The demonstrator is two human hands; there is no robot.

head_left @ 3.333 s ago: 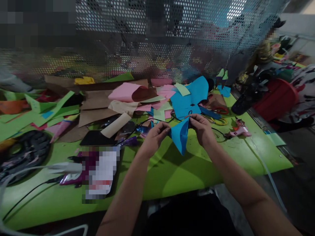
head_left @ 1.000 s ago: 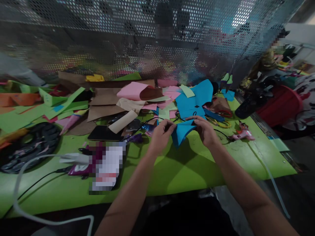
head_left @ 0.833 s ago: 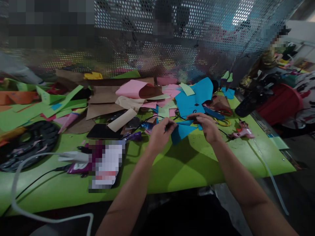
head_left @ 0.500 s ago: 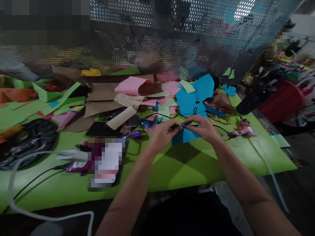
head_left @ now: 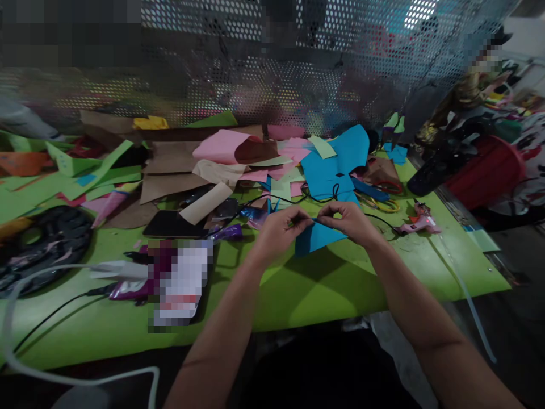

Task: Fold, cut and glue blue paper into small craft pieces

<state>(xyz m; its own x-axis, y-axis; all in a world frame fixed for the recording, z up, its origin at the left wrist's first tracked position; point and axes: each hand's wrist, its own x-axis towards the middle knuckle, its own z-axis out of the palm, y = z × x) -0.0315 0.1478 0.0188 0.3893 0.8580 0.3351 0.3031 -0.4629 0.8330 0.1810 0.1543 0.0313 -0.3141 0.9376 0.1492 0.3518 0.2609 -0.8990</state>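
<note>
Between my two hands, a small blue sheet [head_left: 317,237] of paper or foam hangs above the green table, casting a shadow below it. My left hand [head_left: 286,226] pinches its upper edge between thumb and fingers. Close beside it, my right hand [head_left: 347,220] pinches the same edge, fingertips almost touching those of the left. Behind the hands lies a larger blue sheet [head_left: 326,173] with cut edges. To the right rests a pink glue gun [head_left: 421,221] with a clear glue stick [head_left: 462,289] trailing from its back over the table edge.
Green, pink and brown sheets and scraps [head_left: 170,156] crowd the back of the green table [head_left: 315,307]. Yellow-handled scissors [head_left: 383,205] lie right of centre. A dark phone [head_left: 164,224], a black round tray [head_left: 51,244] and a purple tool with a cord [head_left: 128,289] are at left.
My fingertips have shifted slightly along the upper edge of the blue sheet, and more of its face shows below them. The whole view has moved a little.
</note>
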